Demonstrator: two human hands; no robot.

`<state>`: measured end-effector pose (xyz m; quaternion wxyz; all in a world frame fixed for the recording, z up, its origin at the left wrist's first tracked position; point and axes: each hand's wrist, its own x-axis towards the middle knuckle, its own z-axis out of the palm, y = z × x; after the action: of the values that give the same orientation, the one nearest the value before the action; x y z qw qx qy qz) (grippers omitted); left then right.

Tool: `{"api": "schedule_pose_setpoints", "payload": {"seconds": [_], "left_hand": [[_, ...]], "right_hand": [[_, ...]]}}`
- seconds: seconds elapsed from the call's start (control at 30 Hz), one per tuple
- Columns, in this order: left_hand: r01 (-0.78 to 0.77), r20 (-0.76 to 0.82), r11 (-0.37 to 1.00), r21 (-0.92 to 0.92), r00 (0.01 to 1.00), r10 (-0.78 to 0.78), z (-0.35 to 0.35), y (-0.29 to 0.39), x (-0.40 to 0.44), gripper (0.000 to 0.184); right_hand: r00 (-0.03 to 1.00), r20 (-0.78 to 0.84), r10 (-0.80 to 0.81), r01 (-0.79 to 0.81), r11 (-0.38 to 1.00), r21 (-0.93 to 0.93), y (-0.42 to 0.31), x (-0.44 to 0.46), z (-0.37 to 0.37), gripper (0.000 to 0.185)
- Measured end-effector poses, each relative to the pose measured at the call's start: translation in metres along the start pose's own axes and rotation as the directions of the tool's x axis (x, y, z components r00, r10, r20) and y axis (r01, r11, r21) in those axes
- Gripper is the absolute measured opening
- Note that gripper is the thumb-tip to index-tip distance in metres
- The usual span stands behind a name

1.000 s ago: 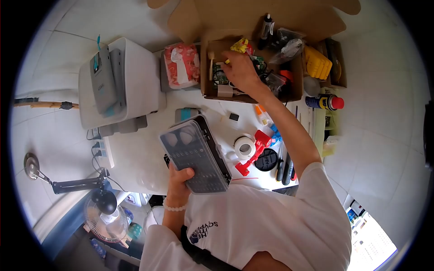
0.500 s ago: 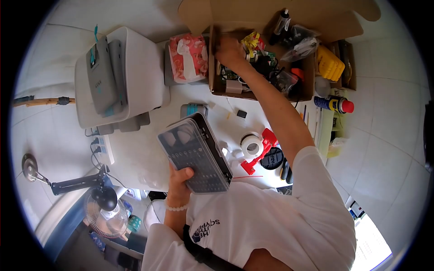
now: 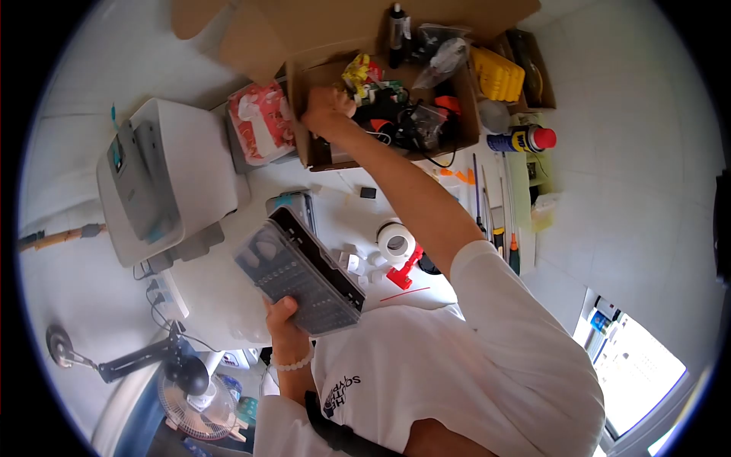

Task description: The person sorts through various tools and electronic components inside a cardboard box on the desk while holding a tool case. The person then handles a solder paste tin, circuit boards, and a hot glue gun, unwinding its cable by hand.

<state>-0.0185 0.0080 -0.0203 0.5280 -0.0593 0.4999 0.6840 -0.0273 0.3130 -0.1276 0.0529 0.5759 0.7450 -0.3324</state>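
Plastic, see-through and dark inside, a case (image 3: 297, 278) is gripped by the left hand (image 3: 285, 324), left of centre in the frame. At upper centre, the right hand (image 3: 329, 110) reaches into a cardboard box (image 3: 308, 156), near a yellow packet (image 3: 355, 75); its fingers' state cannot be told. A white ring (image 3: 387, 231) sits mid-frame on the counter (image 3: 221, 286).

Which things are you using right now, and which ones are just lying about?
Seem to be in use:
- case, in the left hand
- box, with the right hand inside

Seem to be just lying about:
- spray can
- white ring
- red thing
- screwdriver
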Motion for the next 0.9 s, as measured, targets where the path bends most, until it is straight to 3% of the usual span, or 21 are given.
{"api": "schedule_pose_setpoints", "payload": {"seconds": [0.17, 0.33, 0.43, 0.5, 0.53, 0.6, 0.63, 0.77, 0.9], "left_hand": [[0.014, -0.024, 0.999, 0.036, 1.0, -0.013, -0.008, -0.002, -0.005, 0.066], [-0.012, -0.031, 0.998, 0.059, 0.999, 0.014, -0.006, -0.004, -0.008, 0.067], [0.005, -0.013, 0.998, 0.066, 1.0, -0.004, -0.01, -0.004, -0.007, 0.068], [-0.014, -0.017, 0.996, 0.083, 1.0, 0.016, -0.006, -0.004, -0.009, 0.069], [-0.014, -0.014, 0.996, 0.084, 1.0, 0.015, -0.004, -0.005, -0.01, 0.069], [-0.091, -0.026, 0.986, 0.139, 0.995, 0.096, 0.001, -0.008, -0.011, 0.059], [-0.075, -0.027, 0.986, 0.148, 0.996, 0.08, 0.001, -0.008, -0.011, 0.059], [-0.048, -0.02, 0.98, 0.191, 0.998, 0.053, -0.003, -0.008, -0.015, 0.06], [-0.08, 0.04, 0.973, 0.216, 0.997, 0.073, 0.003, -0.01, -0.02, 0.061]], "right_hand": [[0.996, -0.014, 0.091, -0.083, 0.956, 0.281, 0.008, 0.002, -0.002, 0.031], [0.995, -0.07, 0.067, -0.028, 0.892, 0.451, 0.015, -0.009, -0.007, 0.031], [0.988, -0.154, 0.003, 0.074, 0.867, 0.492, 0.019, -0.021, -0.008, 0.029], [0.922, -0.353, -0.157, 0.332, 0.791, 0.514, 0.028, -0.037, -0.014, 0.026], [0.922, -0.356, -0.155, 0.331, 0.792, 0.513, 0.034, -0.05, -0.022, 0.026], [0.877, -0.354, -0.323, 0.479, 0.637, 0.604, 0.05, -0.079, -0.041, 0.021], [0.885, -0.35, -0.307, 0.464, 0.642, 0.61, 0.058, -0.094, -0.05, 0.021], [0.904, -0.016, -0.427, 0.254, 0.507, 0.824, 0.107, -0.156, -0.07, 0.016], [0.931, 0.037, -0.362, 0.191, 0.572, 0.797, 0.161, -0.196, -0.077, 0.016]]}}
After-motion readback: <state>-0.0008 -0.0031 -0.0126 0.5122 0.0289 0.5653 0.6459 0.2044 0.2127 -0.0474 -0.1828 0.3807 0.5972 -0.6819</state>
